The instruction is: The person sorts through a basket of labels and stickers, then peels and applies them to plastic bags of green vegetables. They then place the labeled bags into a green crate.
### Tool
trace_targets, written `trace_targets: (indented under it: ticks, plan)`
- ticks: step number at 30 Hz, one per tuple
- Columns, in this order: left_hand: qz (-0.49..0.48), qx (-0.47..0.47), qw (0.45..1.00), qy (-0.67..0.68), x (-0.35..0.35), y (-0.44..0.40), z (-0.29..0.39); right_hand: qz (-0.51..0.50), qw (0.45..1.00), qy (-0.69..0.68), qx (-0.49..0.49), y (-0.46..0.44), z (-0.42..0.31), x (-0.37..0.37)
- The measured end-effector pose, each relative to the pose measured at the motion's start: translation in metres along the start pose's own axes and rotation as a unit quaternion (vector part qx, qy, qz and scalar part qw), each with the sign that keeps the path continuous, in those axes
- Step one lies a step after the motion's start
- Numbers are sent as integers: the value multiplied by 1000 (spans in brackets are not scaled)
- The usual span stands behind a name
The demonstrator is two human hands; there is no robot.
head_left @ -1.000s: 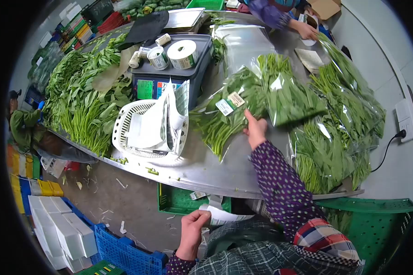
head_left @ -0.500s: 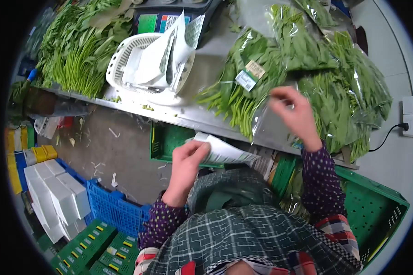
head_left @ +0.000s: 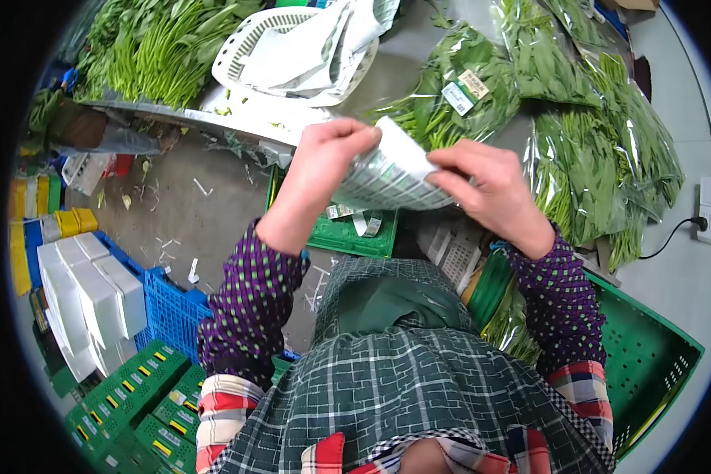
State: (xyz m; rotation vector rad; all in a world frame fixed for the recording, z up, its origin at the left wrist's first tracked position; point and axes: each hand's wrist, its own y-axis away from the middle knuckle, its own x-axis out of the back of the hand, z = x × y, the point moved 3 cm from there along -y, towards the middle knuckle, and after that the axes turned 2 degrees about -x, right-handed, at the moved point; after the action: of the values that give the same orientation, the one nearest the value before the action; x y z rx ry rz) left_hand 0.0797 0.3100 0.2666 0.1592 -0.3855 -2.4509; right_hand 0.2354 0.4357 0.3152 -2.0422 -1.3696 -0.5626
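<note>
Pale wall (head_left: 691,142), scrap-littered brownish-grey floor (head_left: 225,229)

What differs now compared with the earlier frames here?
The right hand moved from the labelled bag of greens to the edge of the label sheet. The left hand, holding that sheet throughout, brought it up toward the table. The bag and white basket stayed put.

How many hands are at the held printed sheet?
2: the left hand pinches the printed sheet on its left; the right hand is at its right edge. No others show there.

White, green-printed label sheet (head_left: 395,175), curved, tilted, between left hand (head_left: 317,167) and right hand (head_left: 494,186)
</note>
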Motion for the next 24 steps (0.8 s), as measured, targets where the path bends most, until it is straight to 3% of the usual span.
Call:
trace_targets:
  ticks: [7,10,16,19,21,23,24]
  plan:
    - [-63,-21,998,13,-2,-16,13,101,980,137,101,6,-6,-1]
    - [-37,-6,999,-31,-6,-13,9,154,947,185,213,15,-4,-4]
    - [-51,53,996,54,-9,-16,-24,108,967,178,146,27,9,-15]
    - [-8,78,994,80,-3,-18,-25,135,973,124,140,18,17,-14]
    - [-20,66,992,110,5,-23,-32,135,984,57,103,16,24,-12]
    - [-6,78,991,108,7,-22,-34,91,994,-60,-29,7,23,-8]
    - [-5,71,993,99,7,-23,-33,58,997,-42,-28,5,22,-10]
